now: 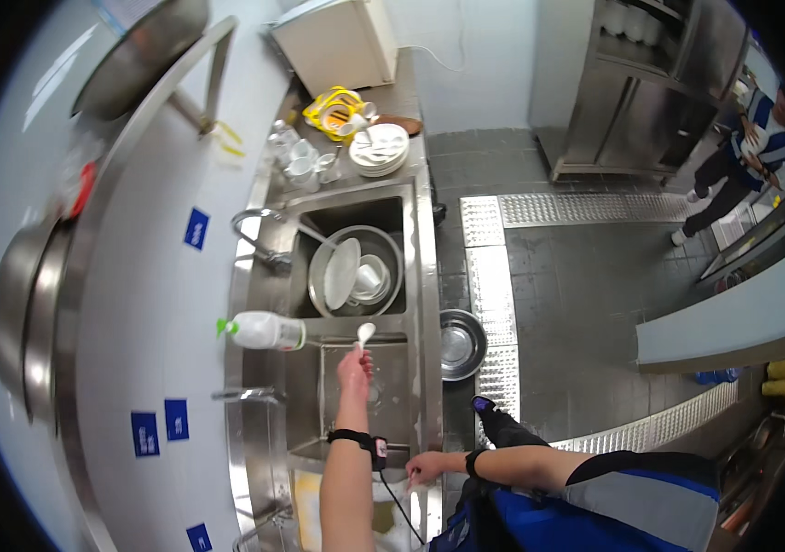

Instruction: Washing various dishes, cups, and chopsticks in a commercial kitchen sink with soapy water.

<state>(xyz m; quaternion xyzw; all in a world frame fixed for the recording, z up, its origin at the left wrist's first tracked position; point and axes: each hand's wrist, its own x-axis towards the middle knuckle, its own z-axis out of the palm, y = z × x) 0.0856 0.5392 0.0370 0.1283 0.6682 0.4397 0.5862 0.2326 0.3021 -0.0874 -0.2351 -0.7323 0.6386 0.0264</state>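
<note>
My left hand [355,369] reaches over the middle sink basin [337,414] and grips a white spoon [365,333], its bowl pointing away from my fingers. My right hand [425,469] is at the front edge of the counter, its fingers curled; whether they hold anything I cannot tell. Beyond the spoon, a metal bowl [398,276] sits in the far basin with a white plate [342,272] and several white cups or bowls [370,276] in it. A white pump bottle with a green top [265,330] lies beside the basins. Below my arms, a nearer basin shows a yellow item [308,504] and foamy water.
Stacked white plates [379,153] with spoons, glass cups [303,169] and a yellow item [337,114] stand on the far counter. Faucets [272,255] rise on the wall side. A metal basin [461,345] is on the floor. Another person [755,138] stands at the far right.
</note>
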